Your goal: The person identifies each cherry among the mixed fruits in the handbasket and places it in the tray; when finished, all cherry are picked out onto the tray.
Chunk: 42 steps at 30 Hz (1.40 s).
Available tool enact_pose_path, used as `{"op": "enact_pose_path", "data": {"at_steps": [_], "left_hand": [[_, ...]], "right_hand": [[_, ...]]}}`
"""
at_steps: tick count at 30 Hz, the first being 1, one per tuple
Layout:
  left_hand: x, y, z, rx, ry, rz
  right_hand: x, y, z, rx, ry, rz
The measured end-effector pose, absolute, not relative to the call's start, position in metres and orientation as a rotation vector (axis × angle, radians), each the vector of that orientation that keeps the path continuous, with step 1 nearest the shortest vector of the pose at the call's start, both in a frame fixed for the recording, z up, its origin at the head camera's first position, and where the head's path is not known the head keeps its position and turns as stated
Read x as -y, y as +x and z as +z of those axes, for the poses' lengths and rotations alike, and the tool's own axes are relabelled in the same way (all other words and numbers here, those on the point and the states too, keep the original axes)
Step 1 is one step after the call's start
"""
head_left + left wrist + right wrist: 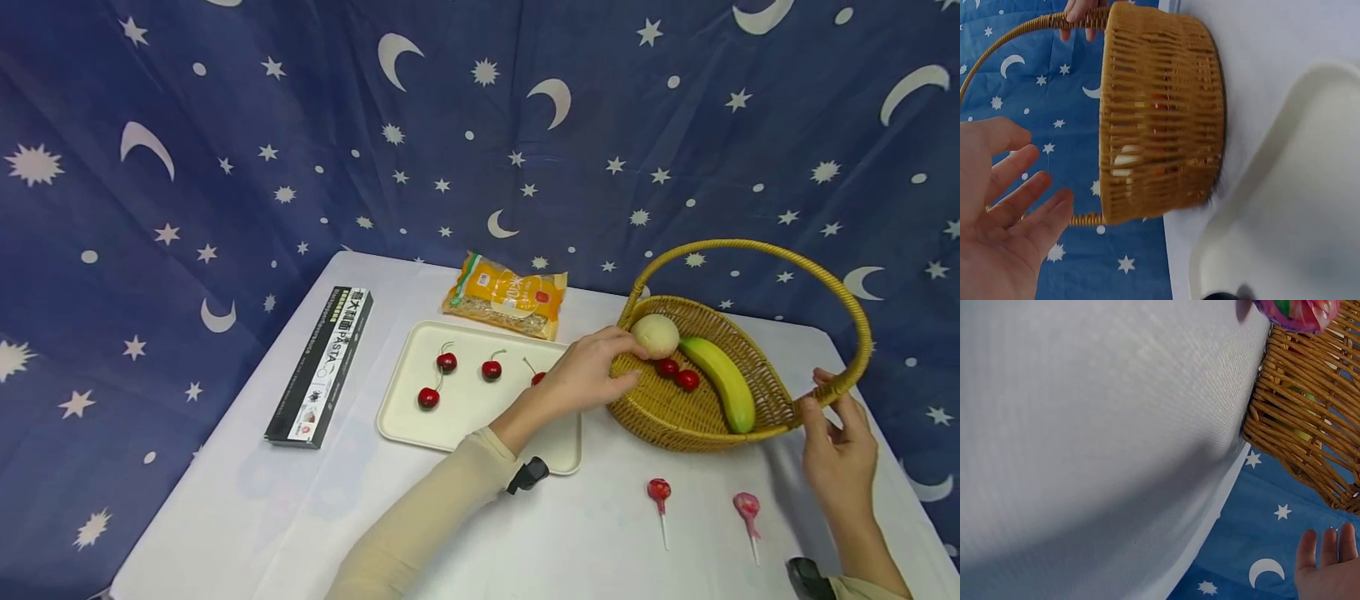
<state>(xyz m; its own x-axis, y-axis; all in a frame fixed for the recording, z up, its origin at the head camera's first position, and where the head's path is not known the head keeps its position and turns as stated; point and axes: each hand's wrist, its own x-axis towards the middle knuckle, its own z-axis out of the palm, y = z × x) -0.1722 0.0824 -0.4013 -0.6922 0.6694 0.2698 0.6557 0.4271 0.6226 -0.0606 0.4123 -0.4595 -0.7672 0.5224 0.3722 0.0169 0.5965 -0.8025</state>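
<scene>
A wicker basket (675, 429) with a tall hoop handle stands at the right of the table. Inside lie a banana (723, 383), two red cherries (677, 375) and a pale round fruit (656, 336). At the basket's left rim is my left hand (592, 371), its fingers loosely bent and spread, holding nothing; the left wrist view shows this hand (1016, 206) with its fingers apart. My right hand (843, 450) pinches the handle's right base, thumb in front and fingers behind. The right wrist view catches just its fingers (1329, 550) below the basket (1310, 406).
A cream tray (472, 421) with several cherries (491, 370) lies left of the basket, partly under my left arm. Behind it rests an orange grain bag (506, 296). A black pasta box (320, 367) lies farther left. Two lollipops, one red (659, 490), one pink (747, 505), lie in front.
</scene>
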Motion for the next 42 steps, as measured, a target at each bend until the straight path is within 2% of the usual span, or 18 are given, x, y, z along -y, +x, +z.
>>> {"op": "enact_pose_path", "data": {"at_steps": [30, 42], "left_hand": [[-0.161, -0.178, -0.407, -2.633, 1.236, 0.79], [-0.18, -0.196, -0.417, -2.499, 1.288, 0.639]], "right_hand": [[-0.412, -0.057, -0.458, 2.293, -0.544, 1.124], [-0.411, -0.06, -0.457, 2.28, -0.462, 1.1]]}}
